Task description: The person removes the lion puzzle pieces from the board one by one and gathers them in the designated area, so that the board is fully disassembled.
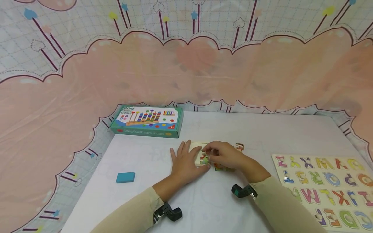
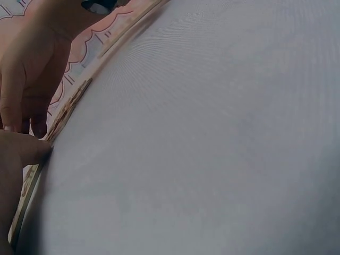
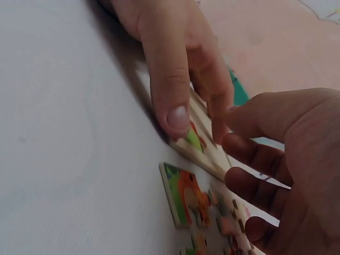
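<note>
My left hand (image 1: 185,164) rests with spread fingers on a small pale wooden puzzle board (image 1: 199,146). In the right wrist view, its thumb touches the board beside a green-and-red picture piece (image 3: 195,139) lying inside the frame. Just right of it, my right hand (image 1: 228,156) hovers over the board. Its fingers (image 3: 254,183) are loosely bent and apart, and nothing shows between them. Loose jigsaw pieces (image 3: 180,194) with colourful animal-like pictures lie beside the board, partly covered by the right hand in the head view.
A green ring game box (image 1: 147,122) lies at the back left of the white table (image 1: 140,207). A blue block (image 1: 125,177) sits at the left. On the right is a letter puzzle board (image 1: 313,179) with coloured letters. A patterned cloth (image 1: 198,74) hangs behind.
</note>
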Demonstrator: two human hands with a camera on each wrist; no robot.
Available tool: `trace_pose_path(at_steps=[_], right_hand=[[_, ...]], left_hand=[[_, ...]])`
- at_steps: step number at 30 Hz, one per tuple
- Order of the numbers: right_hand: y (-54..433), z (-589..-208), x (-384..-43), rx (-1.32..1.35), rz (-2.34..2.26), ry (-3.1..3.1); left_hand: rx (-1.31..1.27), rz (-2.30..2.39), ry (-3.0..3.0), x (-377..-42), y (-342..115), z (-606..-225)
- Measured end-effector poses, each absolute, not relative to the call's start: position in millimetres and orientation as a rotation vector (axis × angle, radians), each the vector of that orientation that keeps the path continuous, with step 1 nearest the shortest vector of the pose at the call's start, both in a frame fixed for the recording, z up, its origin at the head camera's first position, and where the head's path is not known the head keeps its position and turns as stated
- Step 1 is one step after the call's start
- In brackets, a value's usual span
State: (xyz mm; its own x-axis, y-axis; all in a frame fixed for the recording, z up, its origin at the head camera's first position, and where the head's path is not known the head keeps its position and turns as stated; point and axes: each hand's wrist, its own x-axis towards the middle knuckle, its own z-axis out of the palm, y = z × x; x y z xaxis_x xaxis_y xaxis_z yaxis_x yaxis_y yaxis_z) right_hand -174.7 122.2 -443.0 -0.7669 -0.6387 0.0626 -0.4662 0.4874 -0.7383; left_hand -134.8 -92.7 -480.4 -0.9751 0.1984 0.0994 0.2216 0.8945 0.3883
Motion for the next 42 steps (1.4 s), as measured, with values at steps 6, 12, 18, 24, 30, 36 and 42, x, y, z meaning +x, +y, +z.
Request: trace_pose_path(at_steps=[6,12,18,24,30,36,42], right_hand=[[109.5,-441.5,-179.4,-0.900,-1.088,2.503],[104.4,-441.6,-182.2,-0.973,-0.992,2.507],[105.7,-440.7,-181.4,-0.988,-0.960,2.516],[105.9,-440.6,-180.2,-0.944,-0.933,2.532],[105.8,-441.1,-179.5,-0.943,-0.908,2.550],[105.6,-441.2,-179.3,-0.952,-0.913,2.556],[105.7,-441.9,-178.2,-0.906,-0.986,2.509]], left_hand=[[-0.323,-0.637,-2.996,-134.2,-93.3,-481.0],[-0.334,-0.589,-2.987,-135.2,-93.9,-483.9],[-0.323,-0.574,-2.986,-134.6,-93.2,-484.4],[-0.320,-0.584,-2.980,-133.9,-92.6,-484.1],[-0.312,-0.580,-2.981,-133.4,-91.9,-485.2],[-0.314,-0.592,-2.972,-133.2,-91.1,-485.4],[-0.308,-0.603,-2.979,-133.0,-91.2,-485.7]])
